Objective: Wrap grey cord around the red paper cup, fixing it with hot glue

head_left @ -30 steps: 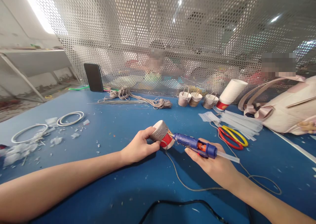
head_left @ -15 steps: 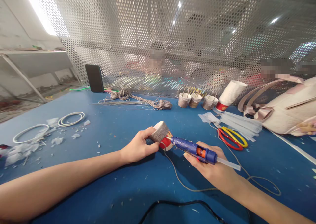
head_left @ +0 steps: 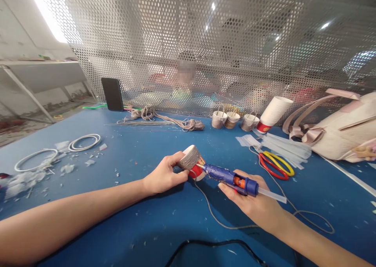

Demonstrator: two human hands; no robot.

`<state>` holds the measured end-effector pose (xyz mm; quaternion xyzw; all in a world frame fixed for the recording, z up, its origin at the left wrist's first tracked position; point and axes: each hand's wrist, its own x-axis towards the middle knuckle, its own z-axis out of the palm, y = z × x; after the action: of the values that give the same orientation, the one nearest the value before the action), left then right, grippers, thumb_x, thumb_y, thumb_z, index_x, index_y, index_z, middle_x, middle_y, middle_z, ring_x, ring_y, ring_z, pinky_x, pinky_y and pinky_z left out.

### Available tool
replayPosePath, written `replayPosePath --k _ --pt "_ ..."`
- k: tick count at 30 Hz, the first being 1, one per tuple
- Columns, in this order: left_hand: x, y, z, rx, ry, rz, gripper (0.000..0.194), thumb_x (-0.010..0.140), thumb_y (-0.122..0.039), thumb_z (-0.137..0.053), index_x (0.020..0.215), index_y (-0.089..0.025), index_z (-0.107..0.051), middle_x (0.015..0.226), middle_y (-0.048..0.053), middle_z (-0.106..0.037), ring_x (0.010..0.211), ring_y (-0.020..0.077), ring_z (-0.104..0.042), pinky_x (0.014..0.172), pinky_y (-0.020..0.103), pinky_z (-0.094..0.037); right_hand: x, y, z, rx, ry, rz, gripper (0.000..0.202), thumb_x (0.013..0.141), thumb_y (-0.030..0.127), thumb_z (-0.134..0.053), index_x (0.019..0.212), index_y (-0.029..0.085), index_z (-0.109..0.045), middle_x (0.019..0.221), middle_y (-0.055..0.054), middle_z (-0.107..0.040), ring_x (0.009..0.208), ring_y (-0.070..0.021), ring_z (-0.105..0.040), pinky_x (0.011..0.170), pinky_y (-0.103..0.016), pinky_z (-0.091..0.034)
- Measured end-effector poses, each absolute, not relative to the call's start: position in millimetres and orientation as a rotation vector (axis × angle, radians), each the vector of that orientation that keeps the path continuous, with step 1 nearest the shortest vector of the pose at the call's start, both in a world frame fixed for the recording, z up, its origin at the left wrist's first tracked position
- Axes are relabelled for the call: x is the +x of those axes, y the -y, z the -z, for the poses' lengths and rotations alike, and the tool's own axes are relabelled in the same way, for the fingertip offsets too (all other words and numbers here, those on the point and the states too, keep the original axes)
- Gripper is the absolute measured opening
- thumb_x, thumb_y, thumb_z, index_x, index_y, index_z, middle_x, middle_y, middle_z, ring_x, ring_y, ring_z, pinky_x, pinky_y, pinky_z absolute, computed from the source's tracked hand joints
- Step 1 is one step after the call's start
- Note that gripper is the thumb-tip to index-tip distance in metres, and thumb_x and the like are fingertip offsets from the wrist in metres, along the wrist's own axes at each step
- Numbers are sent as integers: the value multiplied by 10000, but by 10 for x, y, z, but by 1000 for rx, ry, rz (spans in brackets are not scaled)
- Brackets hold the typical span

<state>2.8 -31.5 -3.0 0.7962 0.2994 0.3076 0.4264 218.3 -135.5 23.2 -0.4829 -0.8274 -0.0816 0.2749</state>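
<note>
Frankly, the perforated metal screen (head_left: 164, 31) takes up most of what I see; it stands along the worktop's far edge, its top out of sight, and the people behind it blur into dim patches of colour. The blue worktop (head_left: 141, 149) is flecked with pale bits, its near edge cut off. Past its left edge stands a grey side table (head_left: 49, 75) over a littered floor. By the right edge lies a cream backpack (head_left: 337, 129), partly cut off.

The hands are apart. The left hand (head_left: 167, 173) is clamped on a paper cup (head_left: 198, 173), held tilted over the worktop's middle and part wound with grey cord; its fingers underneath are hidden. The right hand (head_left: 255, 200) grips a blue glue gun (head_left: 226, 175), hiding the handle. The nozzle is at the cup's red side by the windings, though I can't tell whether it touches.

Near the far edge, toward the right, leans a stack of paper cups (head_left: 274, 112); a dark phone (head_left: 112, 94) stands near the far left corner. A black cable (head_left: 217, 241) runs off the near side. Red-and-yellow scissors (head_left: 276, 165) lie toward the right edge, white hoops (head_left: 84, 142) toward the left. Three small wrapped cups (head_left: 249, 122) sit beside the stack, with hanks of cord (head_left: 188, 124) to their left. Smallest are the plastic scraps (head_left: 25, 182) near the left edge, too jumbled to separate.
</note>
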Motion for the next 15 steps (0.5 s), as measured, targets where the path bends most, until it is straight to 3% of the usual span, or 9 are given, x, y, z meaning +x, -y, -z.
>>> replayPosePath --k 6,11,15 --pt "30 314 35 2008 -771 -771 180 702 -187 -527 838 -130 -630 806 19 -618 778 160 -566 757 274 -479 2262 1314 -194 -1236 2180 367 407 948 275 -330 840 236 -720 689 -72 -695 657 -208 -653 537 -296 -467" --pt "33 320 39 2019 -768 -770 185 702 -180 -518 840 -134 -633 808 16 -626 768 156 -577 755 269 -485 2188 1363 -147 -1399 2090 -47 268 904 329 -445 745 212 -627 589 -11 -618 470 -126 -554 469 -239 -429" --pt "43 329 43 2022 -785 -773 181 705 -185 -524 838 -137 -637 795 11 -633 754 152 -583 741 257 -487 2103 1414 -92 -1409 2020 -197 202 862 339 -518 704 212 -517 562 29 -555 467 -106 -512 485 -227 -409"
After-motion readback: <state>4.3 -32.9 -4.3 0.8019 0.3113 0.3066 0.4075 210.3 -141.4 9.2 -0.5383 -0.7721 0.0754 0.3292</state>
